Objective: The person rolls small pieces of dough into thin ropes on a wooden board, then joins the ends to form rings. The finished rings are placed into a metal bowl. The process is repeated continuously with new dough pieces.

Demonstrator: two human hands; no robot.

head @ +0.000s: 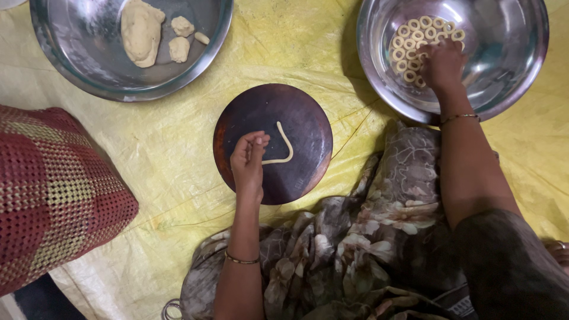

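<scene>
Dough strip (283,146) bent, long arm away from left hand (248,163)

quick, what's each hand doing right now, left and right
Left hand: fingers pinched on the end of a dough strip on the round board.
Right hand: in the steel bowl, on the dough rings; grip cannot be told.

Dough strip and dough rings under two hands

A thin pale dough strip (283,148), bent into a hook, lies on the round dark board (296,118) at the centre; its lower end is pinched by the left hand (248,163), at about 8 o'clock on the board. At 2 o'clock from the board, small pale dough rings (415,35) lie clustered flat in a steel bowl (510,71), where the right hand (443,64) rests fingers-down on them.
</scene>
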